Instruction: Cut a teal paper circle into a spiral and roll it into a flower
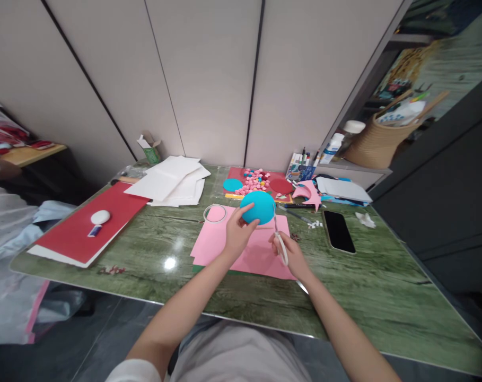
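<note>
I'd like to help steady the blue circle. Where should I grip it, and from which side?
Probably pinch the far edge of the blue circle, coming from the far side: it looks thin and flat, that rim is free, the left hand holds its near-left part, and the scissors are at its right edge.

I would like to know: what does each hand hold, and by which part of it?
The left hand holds a blue disc by its lower-left part; the right hand holds scissors by the white handle.

soft indoor light, white glare on green tabletop (384,297), stretched edges
</note>
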`<state>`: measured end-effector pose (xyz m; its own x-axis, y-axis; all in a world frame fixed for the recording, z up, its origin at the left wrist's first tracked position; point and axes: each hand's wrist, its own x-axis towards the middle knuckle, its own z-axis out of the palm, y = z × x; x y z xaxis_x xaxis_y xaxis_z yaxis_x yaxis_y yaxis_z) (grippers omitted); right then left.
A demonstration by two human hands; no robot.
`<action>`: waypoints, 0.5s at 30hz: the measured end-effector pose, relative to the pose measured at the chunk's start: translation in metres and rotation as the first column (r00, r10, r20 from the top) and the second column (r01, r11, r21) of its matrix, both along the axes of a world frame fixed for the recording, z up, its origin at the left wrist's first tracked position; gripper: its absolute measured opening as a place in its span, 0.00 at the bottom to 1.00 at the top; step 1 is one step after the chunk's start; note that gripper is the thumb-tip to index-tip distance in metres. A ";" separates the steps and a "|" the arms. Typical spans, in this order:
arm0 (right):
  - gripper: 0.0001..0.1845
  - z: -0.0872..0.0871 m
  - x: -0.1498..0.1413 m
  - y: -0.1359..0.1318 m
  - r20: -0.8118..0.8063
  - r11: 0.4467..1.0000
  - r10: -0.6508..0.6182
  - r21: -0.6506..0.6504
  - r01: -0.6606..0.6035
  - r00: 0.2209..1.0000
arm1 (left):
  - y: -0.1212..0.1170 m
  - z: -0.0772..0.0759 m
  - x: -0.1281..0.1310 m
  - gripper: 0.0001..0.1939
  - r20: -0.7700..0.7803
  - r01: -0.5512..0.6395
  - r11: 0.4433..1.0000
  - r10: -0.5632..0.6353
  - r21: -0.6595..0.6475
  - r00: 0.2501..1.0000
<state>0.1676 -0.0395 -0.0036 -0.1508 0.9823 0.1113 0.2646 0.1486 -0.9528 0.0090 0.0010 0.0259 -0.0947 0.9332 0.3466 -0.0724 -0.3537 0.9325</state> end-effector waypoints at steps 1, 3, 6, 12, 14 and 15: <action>0.15 0.000 0.000 0.000 0.001 1.000 0.002 -0.001 -0.002 1.000 | 0.000 0.000 0.000 0.21 -0.005 -0.008 1.000 0.008 0.002 1.000; 0.15 0.000 0.001 0.000 0.002 1.000 0.002 -0.001 -0.002 1.000 | 0.001 0.000 -0.001 0.21 -0.010 -0.014 1.000 0.014 0.006 1.000; 0.15 0.000 0.001 -0.001 0.006 1.000 0.001 0.000 -0.001 1.000 | 0.002 -0.003 0.000 0.18 0.002 -0.009 1.000 0.009 0.009 1.000; 0.15 0.000 0.001 -0.001 0.016 1.000 0.002 0.005 -0.002 1.000 | 0.003 -0.005 -0.001 0.11 -0.006 -0.022 1.000 0.022 -0.014 1.000; 0.15 0.000 0.000 -0.001 0.007 1.000 0.010 0.007 -0.010 1.000 | 0.003 -0.004 -0.001 0.11 -0.018 -0.028 1.000 0.028 -0.007 0.999; 0.15 0.000 0.000 -0.001 0.003 1.000 0.013 0.008 -0.013 1.000 | 0.003 -0.004 -0.002 0.12 -0.024 -0.033 0.999 0.033 -0.008 0.999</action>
